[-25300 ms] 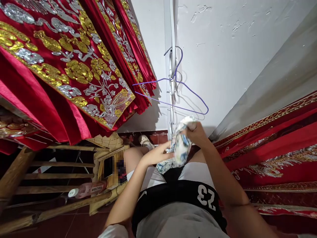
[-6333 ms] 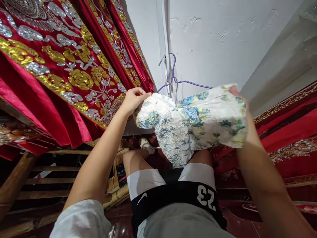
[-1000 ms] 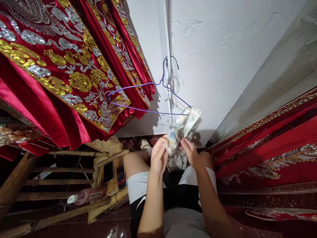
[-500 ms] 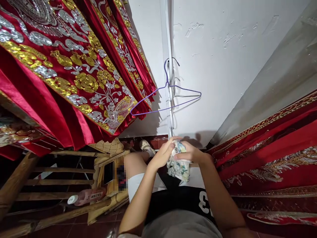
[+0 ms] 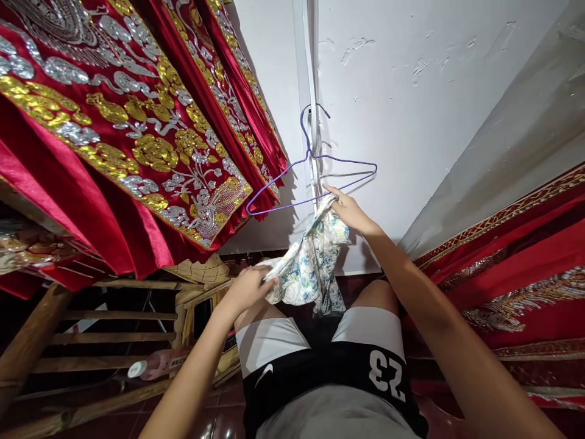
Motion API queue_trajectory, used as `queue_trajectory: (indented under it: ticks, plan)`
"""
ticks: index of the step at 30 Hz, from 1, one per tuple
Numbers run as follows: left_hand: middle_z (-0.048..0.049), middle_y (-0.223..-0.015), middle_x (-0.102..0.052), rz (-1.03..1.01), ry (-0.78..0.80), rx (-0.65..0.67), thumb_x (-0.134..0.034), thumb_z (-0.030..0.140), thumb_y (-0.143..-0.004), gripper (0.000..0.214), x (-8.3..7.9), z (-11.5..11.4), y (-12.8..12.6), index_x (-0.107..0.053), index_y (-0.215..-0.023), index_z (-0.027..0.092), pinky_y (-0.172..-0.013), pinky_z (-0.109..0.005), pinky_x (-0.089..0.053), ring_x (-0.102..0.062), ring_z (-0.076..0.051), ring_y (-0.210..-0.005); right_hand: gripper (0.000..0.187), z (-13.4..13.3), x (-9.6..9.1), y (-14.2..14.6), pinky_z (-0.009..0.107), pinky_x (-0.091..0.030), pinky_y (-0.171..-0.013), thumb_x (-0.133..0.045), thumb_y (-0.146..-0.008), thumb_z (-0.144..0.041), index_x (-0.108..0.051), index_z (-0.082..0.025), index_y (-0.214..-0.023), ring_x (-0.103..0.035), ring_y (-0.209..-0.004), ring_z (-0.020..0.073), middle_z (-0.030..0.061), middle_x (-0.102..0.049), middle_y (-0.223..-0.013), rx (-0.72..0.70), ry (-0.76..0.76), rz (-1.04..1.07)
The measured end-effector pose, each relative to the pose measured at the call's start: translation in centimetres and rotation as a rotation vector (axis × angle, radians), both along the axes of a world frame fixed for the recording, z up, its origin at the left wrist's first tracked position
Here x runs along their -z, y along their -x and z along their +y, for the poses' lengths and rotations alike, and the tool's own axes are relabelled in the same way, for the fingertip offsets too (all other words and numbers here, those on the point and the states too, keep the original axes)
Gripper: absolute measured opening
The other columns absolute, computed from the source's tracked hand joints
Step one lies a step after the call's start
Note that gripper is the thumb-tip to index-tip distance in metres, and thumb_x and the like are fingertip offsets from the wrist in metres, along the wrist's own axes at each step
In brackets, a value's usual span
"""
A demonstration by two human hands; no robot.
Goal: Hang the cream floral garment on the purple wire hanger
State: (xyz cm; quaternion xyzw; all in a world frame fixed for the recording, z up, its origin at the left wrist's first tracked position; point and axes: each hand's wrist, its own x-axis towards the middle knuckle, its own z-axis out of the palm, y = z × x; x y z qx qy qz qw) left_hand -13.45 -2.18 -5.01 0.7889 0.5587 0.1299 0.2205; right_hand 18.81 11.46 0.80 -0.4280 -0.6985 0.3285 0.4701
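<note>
A white cloth garment with a blue and yellow floral print point(image 5: 306, 265) is stretched at a slant between my two hands, its lower part hanging in folds above my lap. My left hand point(image 5: 250, 286) pinches its lower left end. Higher up, my right hand point(image 5: 347, 209) grips the opposite end, just under the hanger's lower bar. The purple wire hanger point(image 5: 286, 208) hangs by its hook from the upright white pole, with nothing on it. Whether the garment touches the hanger I cannot tell.
Red satin cloths with gold and silver sequins point(image 5: 159, 146) hang on the left, and more red embroidered cloth point(image 5: 525, 292) on the right. A white pole point(image 5: 312, 67) stands against the wall. A bamboo chair point(image 5: 109, 338) with a pink bottle point(image 5: 158, 364) is at lower left.
The floral garment was bunched between both hands at my lap. Now it is spread out: my right hand has risen toward the hanger, and my left has moved left and slightly down.
</note>
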Motion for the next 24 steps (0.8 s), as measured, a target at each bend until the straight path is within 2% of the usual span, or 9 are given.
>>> queue_trajectory:
  ticks: [3,6,9,11,14,16,18,20,24]
  plan:
    - [-0.0131,-0.106,-0.074,-0.011,-0.076,-0.019,-0.049,0.042,-0.094,0.033,-2.2,0.9,0.5,-0.070,-0.080,0.021,-0.088,-0.036,-0.049,-0.069,-0.031,-0.098,0.019,0.7,1.0,0.1,0.028,-0.045,-0.074,-0.051,-0.084,-0.027,-0.067,-0.019,-0.092,-0.056,-0.078,0.0179,0.0025,-0.066,-0.085,0.005,0.023,0.014]
    - [-0.0122,-0.100,-0.070,-0.092,-0.157,-0.023,-0.047,0.043,-0.095,0.035,-4.2,1.4,0.6,-0.065,-0.077,0.020,-0.087,-0.037,-0.049,-0.065,-0.028,-0.092,0.012,-0.7,1.1,-1.5,0.026,-0.036,-0.064,-0.051,-0.082,-0.025,-0.059,-0.020,-0.074,-0.048,-0.068,0.0150,-0.0016,-0.055,-0.070,0.007,0.019,-0.041]
    - [-0.0094,-0.097,-0.066,-0.244,-0.276,-0.024,-0.048,0.046,-0.096,0.035,-5.9,2.2,-0.2,-0.062,-0.077,0.019,-0.089,-0.036,-0.047,-0.061,-0.025,-0.093,0.012,-2.8,0.2,-3.1,0.026,-0.033,-0.062,-0.052,-0.080,-0.024,-0.059,-0.018,-0.072,-0.047,-0.066,0.0139,-0.0023,-0.054,-0.068,-0.039,0.030,-0.112]
    - [-0.0062,-0.091,-0.064,-0.342,-0.326,-0.082,-0.051,0.046,-0.096,0.030,-7.0,3.3,-0.8,-0.061,-0.083,0.020,-0.085,-0.034,-0.046,-0.058,-0.023,-0.088,0.014,-4.1,-0.6,-3.5,0.026,-0.034,-0.062,-0.051,-0.081,-0.024,-0.061,-0.018,-0.074,-0.049,-0.067,0.0144,-0.0015,-0.056,-0.069,-0.069,0.032,-0.149]
    - [0.0000,-0.075,-0.056,-0.492,-0.395,-0.204,-0.055,0.046,-0.094,0.026,-8.4,5.5,-1.6,-0.054,-0.083,0.022,-0.072,-0.030,-0.044,-0.053,-0.019,-0.072,0.013,-5.8,-1.2,-3.1,0.026,-0.035,-0.062,-0.051,-0.082,-0.025,-0.061,-0.019,-0.075,-0.050,-0.069,0.0152,-0.0009,-0.058,-0.071,-0.076,0.059,-0.200]
    - [-0.0004,-0.076,-0.057,-0.575,-0.457,-0.182,-0.059,0.044,-0.092,0.025,-9.5,6.8,-1.8,-0.052,-0.082,0.022,-0.072,-0.029,-0.044,-0.056,-0.019,-0.074,0.010,-6.8,-1.3,-2.6,0.026,-0.035,-0.060,-0.052,-0.080,-0.025,-0.061,-0.020,-0.076,-0.048,-0.068,0.0153,-0.0012,-0.057,-0.070,-0.067,0.099,-0.207]
    - [-0.0026,-0.084,-0.063,-0.600,-0.510,-0.107,-0.063,0.040,-0.090,0.021,-10.4,7.9,-1.8,-0.053,-0.086,0.021,-0.075,-0.028,-0.045,-0.060,-0.019,-0.082,0.010,-7.6,-1.4,-2.3,0.026,-0.035,-0.059,-0.051,-0.078,-0.022,-0.061,-0.021,-0.077,-0.047,-0.067,0.0154,-0.0012,-0.057,-0.070,-0.065,0.125,-0.194]
    - [-0.0025,-0.088,-0.065,-0.589,-0.553,-0.066,-0.065,0.036,-0.088,0.019,-11.1,8.5,-1.5,-0.056,-0.093,0.021,-0.074,-0.027,-0.044,-0.059,-0.018,-0.079,0.012,-8.0,-1.7,-2.3,0.027,-0.034,-0.059,-0.050,-0.077,-0.020,-0.062,-0.021,-0.079,-0.047,-0.067,0.0154,-0.0010,-0.057,-0.070,-0.068,0.131,-0.187]
    - [-0.0024,-0.083,-0.065,-0.467,-0.599,-0.066,-0.058,0.037,-0.094,0.020,-10.7,9.1,-0.1,-0.065,-0.091,0.019,-0.072,-0.028,-0.043,-0.056,-0.017,-0.072,0.010,-7.7,-2.4,-3.2,0.027,-0.030,-0.058,-0.051,-0.081,-0.021,-0.057,-0.021,-0.072,-0.043,-0.065,0.0143,-0.0014,-0.051,-0.067,-0.030,0.100,-0.200]
